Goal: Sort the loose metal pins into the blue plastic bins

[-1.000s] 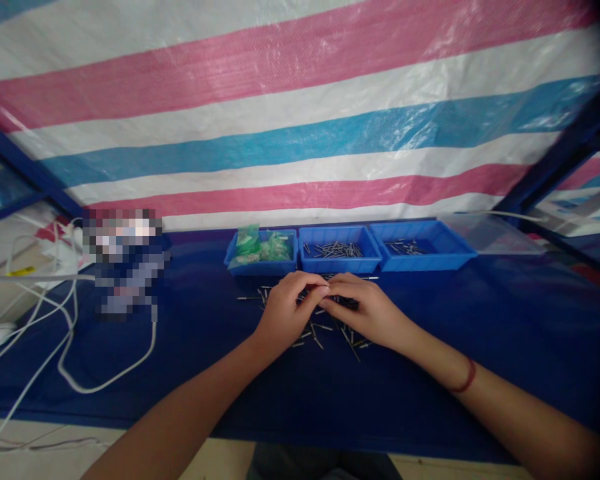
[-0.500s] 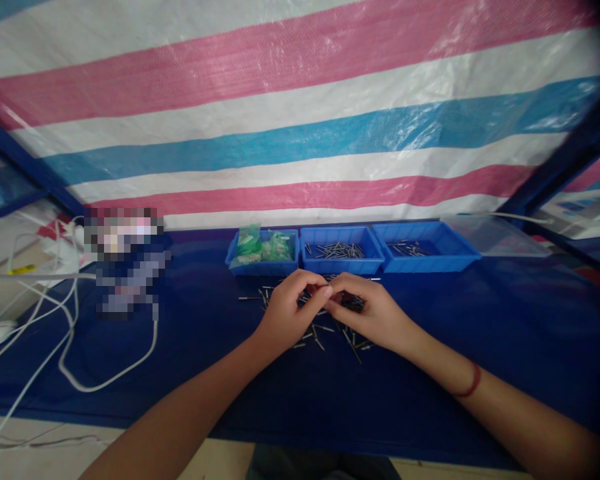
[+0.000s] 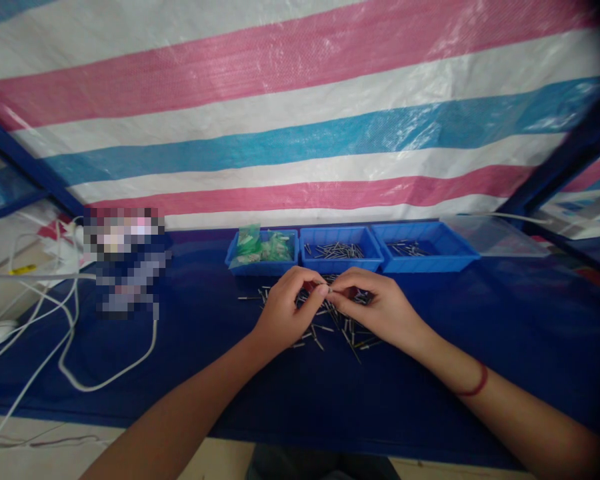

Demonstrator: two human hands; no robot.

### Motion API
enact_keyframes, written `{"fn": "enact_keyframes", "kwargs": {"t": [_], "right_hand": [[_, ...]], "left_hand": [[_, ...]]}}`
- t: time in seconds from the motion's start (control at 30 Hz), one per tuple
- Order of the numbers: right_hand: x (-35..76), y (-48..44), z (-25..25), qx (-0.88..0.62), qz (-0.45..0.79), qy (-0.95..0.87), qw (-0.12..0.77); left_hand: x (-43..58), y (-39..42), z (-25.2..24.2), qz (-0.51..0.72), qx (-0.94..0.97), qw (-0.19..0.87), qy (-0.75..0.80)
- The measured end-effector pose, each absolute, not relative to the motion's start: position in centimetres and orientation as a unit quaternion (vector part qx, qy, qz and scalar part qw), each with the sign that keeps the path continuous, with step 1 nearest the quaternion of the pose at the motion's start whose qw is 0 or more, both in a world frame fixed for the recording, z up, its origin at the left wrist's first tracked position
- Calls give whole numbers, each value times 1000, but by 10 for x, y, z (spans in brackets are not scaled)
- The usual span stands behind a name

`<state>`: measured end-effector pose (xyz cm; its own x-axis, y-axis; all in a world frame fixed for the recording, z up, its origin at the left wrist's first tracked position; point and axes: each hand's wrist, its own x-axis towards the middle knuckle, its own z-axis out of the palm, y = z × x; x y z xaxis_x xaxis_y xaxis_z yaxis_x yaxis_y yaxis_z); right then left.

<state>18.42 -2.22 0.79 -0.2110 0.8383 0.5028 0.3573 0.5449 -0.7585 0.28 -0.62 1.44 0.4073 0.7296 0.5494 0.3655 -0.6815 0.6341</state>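
Note:
My left hand (image 3: 287,308) is closed in a pinch, thumb against index finger. Facing it, my right hand (image 3: 380,303) pinches too, and the fingertips of both hands meet. A small silvery metal pin (image 3: 329,289) shows between them, mostly covered by the fingers. Under and around the hands lies a loose pile of thin metal pins (image 3: 351,331), some with a thicker bright section, like rivets. Just behind the pile stands a blue bin (image 3: 341,266) holding many more such pins.
Left of the middle bin, another blue bin (image 3: 265,270) holds green-tinted plastic bags (image 3: 275,247). To the right, a third blue bin (image 3: 430,263) has fewer pins, beside a clear plastic sheet (image 3: 503,239). White cables (image 3: 100,387) loop across the table's left side. A striped tarp (image 3: 300,147) hangs behind.
My right hand has shifted slightly right and its fingers have opened out a little from the left fingertips, so the small pin between them now shows. My left hand has barely moved.

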Motion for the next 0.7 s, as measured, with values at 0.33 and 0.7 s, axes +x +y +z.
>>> {"fn": "enact_keyframes", "kwargs": {"t": [0.33,0.7], "right_hand": [[209,-14,19,-454,158,-711,514],[300,14,19,-680,-165,-627,343]], "left_hand": [[1,-5,9,308,860,190,360],[-4,-4,3,131,928,91,338]]}}
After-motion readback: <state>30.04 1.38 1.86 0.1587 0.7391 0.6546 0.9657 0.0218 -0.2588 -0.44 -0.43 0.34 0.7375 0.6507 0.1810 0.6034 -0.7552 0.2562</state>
